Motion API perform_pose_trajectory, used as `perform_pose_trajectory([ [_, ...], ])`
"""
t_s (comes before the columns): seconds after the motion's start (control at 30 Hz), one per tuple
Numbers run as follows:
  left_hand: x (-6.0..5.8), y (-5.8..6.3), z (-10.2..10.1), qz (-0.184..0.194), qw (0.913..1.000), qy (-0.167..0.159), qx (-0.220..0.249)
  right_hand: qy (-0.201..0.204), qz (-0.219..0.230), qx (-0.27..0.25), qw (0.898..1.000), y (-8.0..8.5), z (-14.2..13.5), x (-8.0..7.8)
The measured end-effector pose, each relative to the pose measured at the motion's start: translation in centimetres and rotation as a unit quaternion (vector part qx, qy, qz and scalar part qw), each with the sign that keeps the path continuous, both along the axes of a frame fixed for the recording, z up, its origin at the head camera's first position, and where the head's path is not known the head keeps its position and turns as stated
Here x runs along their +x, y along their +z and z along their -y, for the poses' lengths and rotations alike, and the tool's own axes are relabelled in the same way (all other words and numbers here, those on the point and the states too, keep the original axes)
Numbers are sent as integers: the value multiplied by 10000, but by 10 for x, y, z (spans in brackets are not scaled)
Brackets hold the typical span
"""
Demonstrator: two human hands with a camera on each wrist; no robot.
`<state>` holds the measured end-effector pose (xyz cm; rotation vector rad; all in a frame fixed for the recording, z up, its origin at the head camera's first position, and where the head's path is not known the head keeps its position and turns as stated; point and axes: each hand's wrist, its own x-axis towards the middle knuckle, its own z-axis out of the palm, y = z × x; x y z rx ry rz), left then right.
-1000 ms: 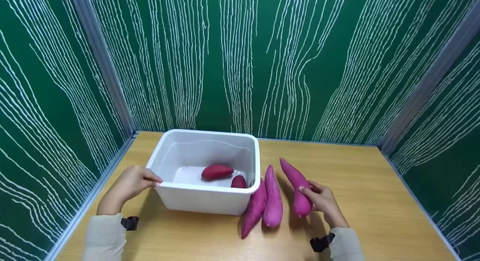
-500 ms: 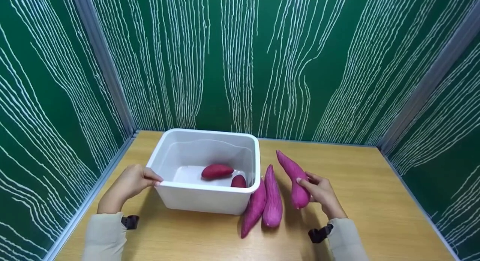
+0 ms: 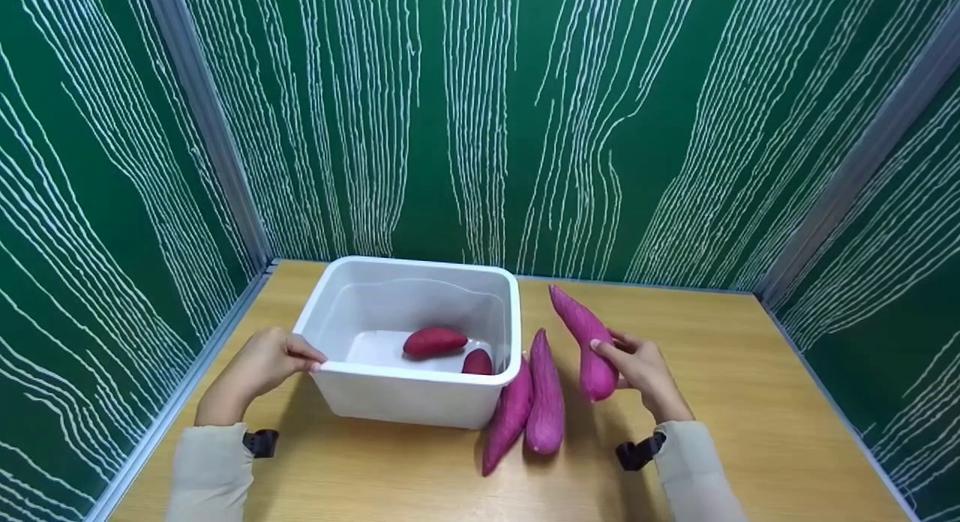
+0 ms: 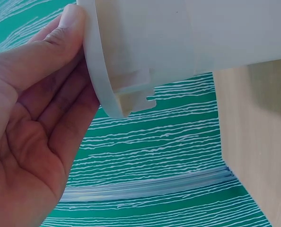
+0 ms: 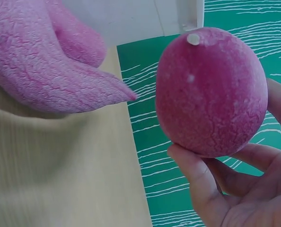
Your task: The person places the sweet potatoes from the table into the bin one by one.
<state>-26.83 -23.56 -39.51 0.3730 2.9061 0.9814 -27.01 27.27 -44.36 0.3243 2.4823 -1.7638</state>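
My left hand (image 3: pixel 262 364) pinches the near-left corner of the rim of a white plastic bin (image 3: pixel 405 394). In the left wrist view, the thumb (image 4: pixel 72 28) lies against that rim. My right hand (image 3: pixel 641 368) grips the thick end of a long purple sweet potato (image 3: pixel 589 342), held above the table with its narrow end pointing to the back. Seen end-on in the right wrist view, the same sweet potato (image 5: pixel 211 94) sits between thumb and fingers. Two more purple sweet potatoes lie side by side right of the bin: one (image 3: pixel 546 402) nearer my right hand, another (image 3: pixel 510 424) against the bin.
Two small dark-red sweet potatoes lie inside the bin, one (image 3: pixel 433 343) in the middle and one (image 3: pixel 477 362) near the right front corner, partly hidden. The wooden table (image 3: pixel 750 402) is bounded by green panels (image 3: pixel 480 132) with white wavy lines.
My right hand has lifted the sweet potato, carrying it toward the back and slightly left. My left hand stays at the bin's rim, and the other sweet potatoes have not moved.
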Motion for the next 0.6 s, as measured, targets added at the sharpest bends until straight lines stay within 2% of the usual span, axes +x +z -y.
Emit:
perform_pose_trajectory([
  [0.23,-1,-1,1,-83,9999,-75,-3,61,-32,24,10000,11,2,-5],
  [0.6,-1,-1,1,8,10000,-47,12,231,-201,154,9994,30,10,-13],
])
